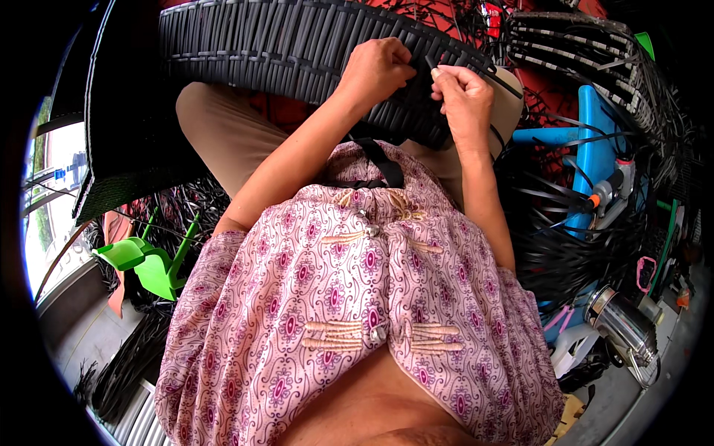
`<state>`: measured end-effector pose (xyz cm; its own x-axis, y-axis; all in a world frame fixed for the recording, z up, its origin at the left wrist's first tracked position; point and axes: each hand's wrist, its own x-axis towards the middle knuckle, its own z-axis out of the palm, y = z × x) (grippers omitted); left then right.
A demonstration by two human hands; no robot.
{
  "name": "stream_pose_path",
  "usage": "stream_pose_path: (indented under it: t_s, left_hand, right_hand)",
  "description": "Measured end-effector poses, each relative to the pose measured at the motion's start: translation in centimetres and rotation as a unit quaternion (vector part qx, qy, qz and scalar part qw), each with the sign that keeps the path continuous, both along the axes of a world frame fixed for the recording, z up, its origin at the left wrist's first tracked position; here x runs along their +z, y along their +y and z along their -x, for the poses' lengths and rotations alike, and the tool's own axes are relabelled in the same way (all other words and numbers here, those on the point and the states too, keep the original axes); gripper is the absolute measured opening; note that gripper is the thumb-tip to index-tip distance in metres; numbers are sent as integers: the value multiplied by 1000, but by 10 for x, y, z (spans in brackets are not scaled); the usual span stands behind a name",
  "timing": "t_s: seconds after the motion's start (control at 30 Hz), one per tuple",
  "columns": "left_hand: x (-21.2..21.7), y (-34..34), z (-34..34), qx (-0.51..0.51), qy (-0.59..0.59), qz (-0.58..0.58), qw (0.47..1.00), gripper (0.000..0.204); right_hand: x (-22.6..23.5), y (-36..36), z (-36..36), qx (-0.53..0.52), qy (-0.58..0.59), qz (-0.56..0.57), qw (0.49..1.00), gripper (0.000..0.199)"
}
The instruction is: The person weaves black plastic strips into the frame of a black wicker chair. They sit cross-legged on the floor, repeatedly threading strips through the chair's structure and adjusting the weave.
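Across my lap lies a long curved piece of black woven strips, its dark slats packed side by side. Over its near edge, right of centre, my left hand is closed with the fingers curled; what sits in them, if anything, is hidden. A little to its right, my right hand pinches a thin black strip between thumb and forefinger. The strip's end points up from the fingertips against the weave. The two hands are apart.
On the right are a blue plastic stool, a grey hand tool with an orange tip, piled black strips and a metal flask. A partly woven frame lies far right. Green plastic scoops stand at left.
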<state>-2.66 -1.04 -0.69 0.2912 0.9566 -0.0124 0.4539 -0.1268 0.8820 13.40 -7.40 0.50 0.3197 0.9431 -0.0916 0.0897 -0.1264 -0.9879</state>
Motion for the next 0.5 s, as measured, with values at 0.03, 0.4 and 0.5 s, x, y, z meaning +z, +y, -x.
stream_pose_path:
  t_s: [0.03,0.4,0.5]
  left_hand:
    - [2,1,2,-7,-8,21,1000,27]
    - [2,7,4,-29,-8,-30,999,27]
    - [5,-3,2,-18,-12,-1,1000,25]
  right_hand:
    - [-1,1,3,-8,-27,1,1000,16]
    - [-7,12,0,36,-155,6,987,19]
    - [-5,4,-2,41,-117,46,991,19]
